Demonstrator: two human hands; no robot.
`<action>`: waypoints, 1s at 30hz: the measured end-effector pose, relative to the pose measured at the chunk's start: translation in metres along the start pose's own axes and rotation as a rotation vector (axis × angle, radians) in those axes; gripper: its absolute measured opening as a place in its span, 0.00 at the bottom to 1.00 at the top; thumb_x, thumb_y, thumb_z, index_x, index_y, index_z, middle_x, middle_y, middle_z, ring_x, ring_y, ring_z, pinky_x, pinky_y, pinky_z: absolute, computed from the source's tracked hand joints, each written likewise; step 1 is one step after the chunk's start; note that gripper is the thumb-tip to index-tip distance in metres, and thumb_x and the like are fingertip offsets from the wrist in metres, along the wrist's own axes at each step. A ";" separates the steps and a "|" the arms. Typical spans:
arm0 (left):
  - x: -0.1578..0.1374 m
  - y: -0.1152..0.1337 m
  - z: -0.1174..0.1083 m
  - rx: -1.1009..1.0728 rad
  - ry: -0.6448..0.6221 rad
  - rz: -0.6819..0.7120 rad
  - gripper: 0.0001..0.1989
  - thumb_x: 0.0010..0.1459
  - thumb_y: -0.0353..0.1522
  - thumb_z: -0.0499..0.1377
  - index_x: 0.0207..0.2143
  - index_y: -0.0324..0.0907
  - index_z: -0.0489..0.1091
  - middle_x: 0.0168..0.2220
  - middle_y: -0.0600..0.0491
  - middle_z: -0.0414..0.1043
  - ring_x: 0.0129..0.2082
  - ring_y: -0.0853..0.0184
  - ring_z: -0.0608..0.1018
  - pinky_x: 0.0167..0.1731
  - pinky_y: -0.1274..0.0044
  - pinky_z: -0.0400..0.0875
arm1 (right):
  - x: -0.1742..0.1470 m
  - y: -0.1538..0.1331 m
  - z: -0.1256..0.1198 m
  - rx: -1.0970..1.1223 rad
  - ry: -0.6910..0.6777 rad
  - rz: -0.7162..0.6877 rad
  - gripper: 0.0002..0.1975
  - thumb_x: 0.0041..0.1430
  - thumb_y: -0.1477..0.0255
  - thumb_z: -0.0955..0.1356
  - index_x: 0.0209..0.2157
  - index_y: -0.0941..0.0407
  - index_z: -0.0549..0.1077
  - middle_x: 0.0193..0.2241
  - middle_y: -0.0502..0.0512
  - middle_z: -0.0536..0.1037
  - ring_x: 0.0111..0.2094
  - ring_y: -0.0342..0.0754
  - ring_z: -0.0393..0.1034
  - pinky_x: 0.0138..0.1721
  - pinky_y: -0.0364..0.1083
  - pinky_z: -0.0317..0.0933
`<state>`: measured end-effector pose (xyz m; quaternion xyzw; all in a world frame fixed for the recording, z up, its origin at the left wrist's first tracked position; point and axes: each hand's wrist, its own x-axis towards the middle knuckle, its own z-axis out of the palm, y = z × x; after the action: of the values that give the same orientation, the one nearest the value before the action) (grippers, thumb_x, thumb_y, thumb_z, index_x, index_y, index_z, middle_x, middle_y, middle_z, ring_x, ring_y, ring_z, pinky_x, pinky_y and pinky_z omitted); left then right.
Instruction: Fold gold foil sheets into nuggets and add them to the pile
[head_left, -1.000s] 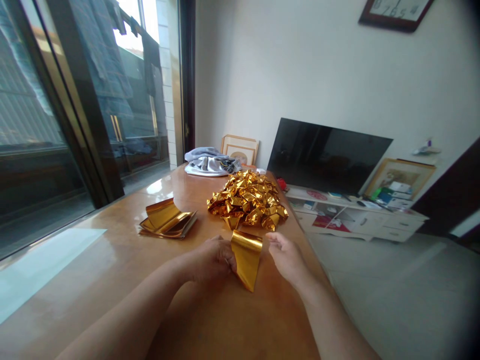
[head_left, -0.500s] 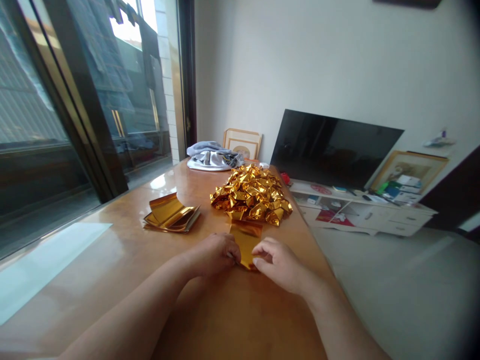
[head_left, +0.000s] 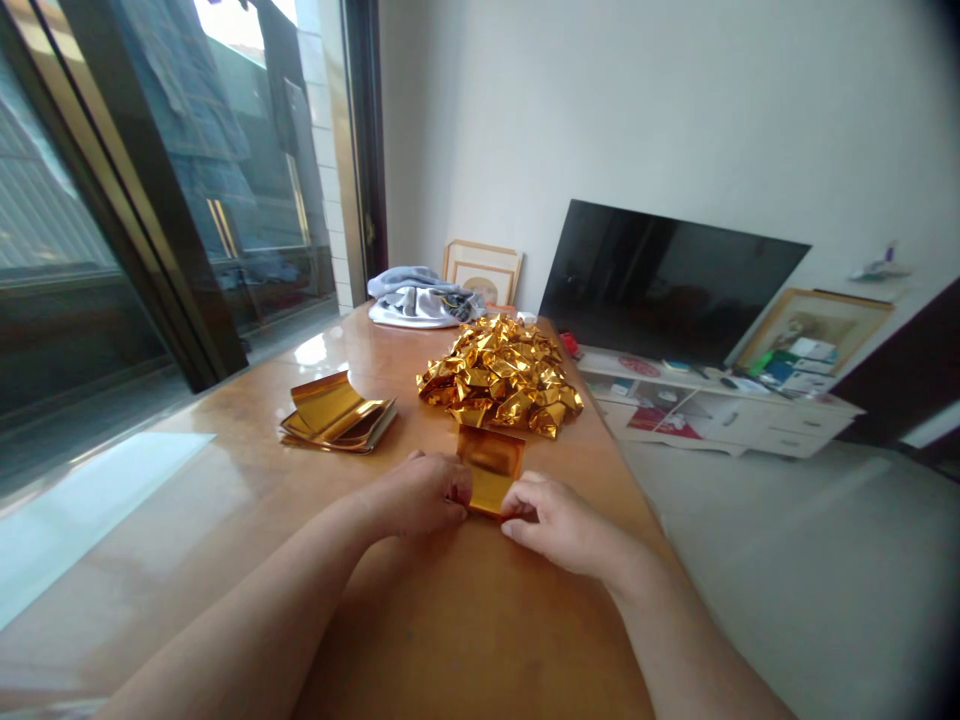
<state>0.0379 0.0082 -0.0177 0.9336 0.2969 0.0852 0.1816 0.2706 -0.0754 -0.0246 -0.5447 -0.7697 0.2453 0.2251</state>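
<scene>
A sheet of gold foil paper point(head_left: 489, 470) lies on the wooden table between my hands, its far end curling upward and its near edge folded over. My left hand point(head_left: 433, 492) has its fingers closed on the sheet's left near corner. Opposite it, my right hand point(head_left: 541, 515) pinches the right near corner between thumb and fingers. Just beyond the sheet rises a heap of folded gold foil pieces point(head_left: 506, 375). A stack of gold foil sheets point(head_left: 337, 415), the top one bent up, sits to the left.
The wooden table point(head_left: 480, 630) drops off along its right edge. A pale sheet point(head_left: 97, 505) lies at the left. Bundled cloth point(head_left: 420, 298) rests at the far end. Beyond the table are a television point(head_left: 660, 285) and a white cabinet point(head_left: 765, 425).
The near edge of the foil sheet has been turned over, away from me, and the sheet looks shorter. Both hands have closed in on its near corners. The view has tilted slightly.
</scene>
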 end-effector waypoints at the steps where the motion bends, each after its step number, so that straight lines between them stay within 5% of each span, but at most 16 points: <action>1: 0.000 0.000 0.000 -0.004 -0.008 -0.009 0.05 0.50 0.29 0.58 0.30 0.45 0.73 0.33 0.57 0.77 0.35 0.66 0.75 0.36 0.76 0.61 | 0.000 0.000 0.000 -0.006 0.006 0.002 0.02 0.56 0.74 0.70 0.33 0.54 0.76 0.35 0.51 0.74 0.34 0.44 0.69 0.34 0.42 0.59; 11: 0.000 -0.002 -0.006 -0.014 -0.055 -0.095 0.11 0.59 0.37 0.55 0.33 0.45 0.76 0.34 0.55 0.79 0.33 0.67 0.76 0.36 0.76 0.61 | 0.003 0.005 0.003 -0.005 0.067 0.031 0.08 0.60 0.73 0.67 0.26 0.55 0.74 0.29 0.50 0.74 0.31 0.43 0.69 0.32 0.41 0.56; 30: 0.003 -0.014 0.002 -0.047 -0.014 -0.163 0.15 0.59 0.43 0.55 0.28 0.43 0.73 0.30 0.54 0.75 0.29 0.67 0.73 0.28 0.77 0.58 | 0.008 0.015 0.011 -0.027 0.116 0.097 0.08 0.59 0.71 0.66 0.26 0.56 0.71 0.27 0.49 0.74 0.30 0.43 0.67 0.29 0.42 0.52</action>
<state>0.0335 0.0205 -0.0249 0.9024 0.3687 0.0707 0.2117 0.2720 -0.0647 -0.0419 -0.5978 -0.7312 0.2136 0.2497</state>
